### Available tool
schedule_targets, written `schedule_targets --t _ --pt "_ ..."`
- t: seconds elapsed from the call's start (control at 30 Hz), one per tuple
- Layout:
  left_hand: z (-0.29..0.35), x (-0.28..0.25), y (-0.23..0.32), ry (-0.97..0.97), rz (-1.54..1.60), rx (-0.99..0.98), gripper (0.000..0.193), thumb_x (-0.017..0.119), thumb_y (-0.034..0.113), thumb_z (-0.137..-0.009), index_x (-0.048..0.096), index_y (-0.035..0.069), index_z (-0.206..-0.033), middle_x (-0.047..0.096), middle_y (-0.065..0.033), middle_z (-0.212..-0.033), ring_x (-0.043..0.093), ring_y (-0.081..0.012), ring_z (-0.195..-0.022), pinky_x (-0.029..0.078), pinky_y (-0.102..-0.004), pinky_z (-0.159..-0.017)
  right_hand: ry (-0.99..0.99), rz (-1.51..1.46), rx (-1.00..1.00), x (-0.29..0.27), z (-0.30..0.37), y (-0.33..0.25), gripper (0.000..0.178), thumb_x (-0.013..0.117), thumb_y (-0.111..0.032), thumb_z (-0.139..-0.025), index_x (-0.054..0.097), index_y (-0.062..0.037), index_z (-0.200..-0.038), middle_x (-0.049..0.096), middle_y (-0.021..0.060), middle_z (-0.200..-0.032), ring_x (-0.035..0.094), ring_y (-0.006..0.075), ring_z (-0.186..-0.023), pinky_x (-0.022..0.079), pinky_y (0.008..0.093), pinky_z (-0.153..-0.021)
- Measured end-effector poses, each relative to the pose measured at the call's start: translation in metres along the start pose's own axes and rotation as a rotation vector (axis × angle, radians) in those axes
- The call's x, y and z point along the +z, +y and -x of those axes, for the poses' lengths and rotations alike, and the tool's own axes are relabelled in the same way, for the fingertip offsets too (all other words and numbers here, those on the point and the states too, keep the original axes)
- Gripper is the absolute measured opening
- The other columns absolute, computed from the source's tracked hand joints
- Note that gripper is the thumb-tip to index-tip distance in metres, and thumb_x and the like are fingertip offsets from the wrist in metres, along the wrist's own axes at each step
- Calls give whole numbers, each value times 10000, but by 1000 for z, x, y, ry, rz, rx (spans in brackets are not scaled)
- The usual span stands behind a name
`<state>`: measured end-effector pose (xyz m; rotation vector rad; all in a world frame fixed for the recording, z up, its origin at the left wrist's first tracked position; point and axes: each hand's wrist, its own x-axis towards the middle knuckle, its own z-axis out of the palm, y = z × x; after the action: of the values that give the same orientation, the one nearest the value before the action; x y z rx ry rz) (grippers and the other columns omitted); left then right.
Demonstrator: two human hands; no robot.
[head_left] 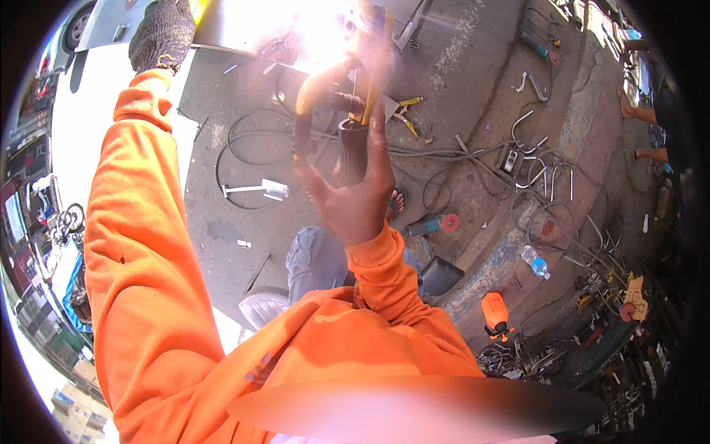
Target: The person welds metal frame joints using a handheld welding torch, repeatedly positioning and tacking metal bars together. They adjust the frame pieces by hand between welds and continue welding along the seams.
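Observation:
My right hand point(353, 211), bare, is wrapped round the dark ribbed handle of a welding electrode holder point(353, 152) with yellow jaws. Just beyond the holder, a white glare washes out the far end of a metal workpiece point(240, 18) and hides the electrode tip. A tan curved loop point(314, 92) shows left of the holder; I cannot tell what it is. At the upper left my left hand point(164, 35), in a dark knit glove, is closed at the workpiece's left end, beside something yellow point(198, 9). What its fingers hold is hidden.
Cables point(458, 155) cross the concrete floor. A yellow-handled clamp point(408, 117), an angle grinder point(433, 225), a water bottle point(535, 262) and an orange spray bottle point(495, 311) lie around. Scrap metal point(532, 355) is heaped at lower right. Another person's bare legs point(643, 115) show at the right.

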<state>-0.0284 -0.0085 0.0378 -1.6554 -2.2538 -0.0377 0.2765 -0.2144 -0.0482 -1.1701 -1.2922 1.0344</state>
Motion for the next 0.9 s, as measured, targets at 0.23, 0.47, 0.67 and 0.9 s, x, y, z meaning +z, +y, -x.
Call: schedule_targets --t 0.23,0.47,0.67,0.9 --pt "5 1 -10 -82 65 38 501 521 393 -1037 519 138 -1468 629 -154 -1363 615 -328 -1266 491 -432 -1044 -4 -53 -17 -2 2 1 1171 910 -82 -707 221 23 -1647 647 117 -1269 617 119 -926 544 245 -748" --pt "11 -3 -2 -9 13 59 495 498 382 -1046 509 142 -1479 633 -159 -1350 620 -342 -1252 495 -443 -1045 -10 -36 -5 0 3 5 1172 908 -76 -706 221 14 -1651 651 99 -1250 603 91 -863 530 224 -704" --pt "3 6 -14 3 76 53 481 462 420 -1071 543 127 -1445 659 -225 -1295 638 -418 -1207 519 -511 -1016 12 -39 -78 3 -1 6 1157 910 -89 -712 231 41 -1640 657 102 -1233 597 88 -846 523 215 -691" --pt "16 4 1 -117 -302 85 524 516 341 -1024 500 132 -1504 609 -126 -1415 590 -304 -1302 481 -414 -1072 -34 48 3 -3 1 0 1136 920 -123 -725 253 64 -1625 654 112 -1228 595 88 -841 518 211 -679"
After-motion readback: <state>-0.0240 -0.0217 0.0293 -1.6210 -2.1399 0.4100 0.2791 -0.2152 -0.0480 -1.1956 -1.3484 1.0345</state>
